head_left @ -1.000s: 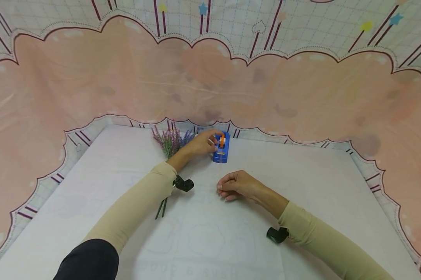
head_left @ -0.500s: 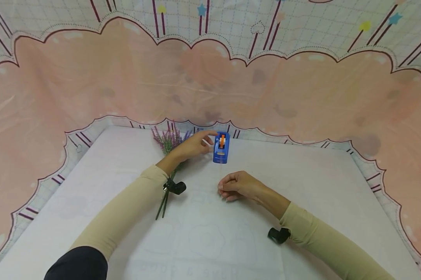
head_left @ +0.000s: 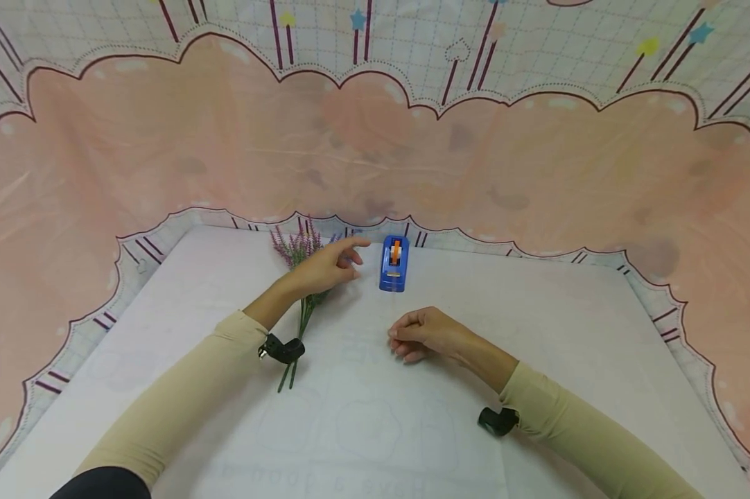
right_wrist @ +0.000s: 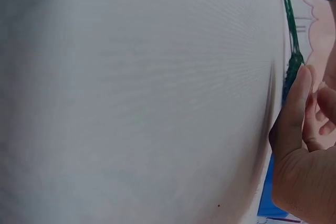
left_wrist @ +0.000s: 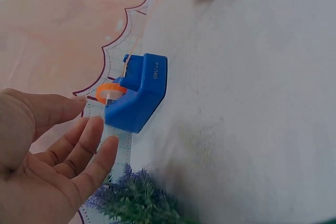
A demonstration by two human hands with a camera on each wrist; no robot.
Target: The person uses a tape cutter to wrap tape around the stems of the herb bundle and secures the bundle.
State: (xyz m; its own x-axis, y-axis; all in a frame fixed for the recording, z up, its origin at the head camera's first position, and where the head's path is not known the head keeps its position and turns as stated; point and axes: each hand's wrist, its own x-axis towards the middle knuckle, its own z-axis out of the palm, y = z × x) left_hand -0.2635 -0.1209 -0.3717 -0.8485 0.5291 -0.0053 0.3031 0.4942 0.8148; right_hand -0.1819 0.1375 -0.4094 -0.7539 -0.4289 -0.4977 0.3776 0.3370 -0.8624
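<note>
The blue tape dispenser [head_left: 392,278] stands near the table's far edge, an orange roll hub [left_wrist: 111,91] in it. A thin strip of tape [left_wrist: 143,29] runs from it to my right hand [head_left: 429,334], whose thumb and finger pinch its end, as the left wrist view shows. My left hand [head_left: 325,267], fingers relaxed and holding nothing, hovers over the flower bunch, left of the dispenser and apart from it. That bunch of purple flowers [head_left: 288,248] lies with its green stems [head_left: 294,371] towards me; the hand and wrist camera hide part of it.
White cloth covers the table [head_left: 568,333]. Behind it hangs a peach and white patterned curtain [head_left: 381,159]. A black camera is worn on each wrist.
My left hand has drawn back from the dispenser, moving left over the flowers. The right hand has stayed in place; dispenser and flowers lie as before.
</note>
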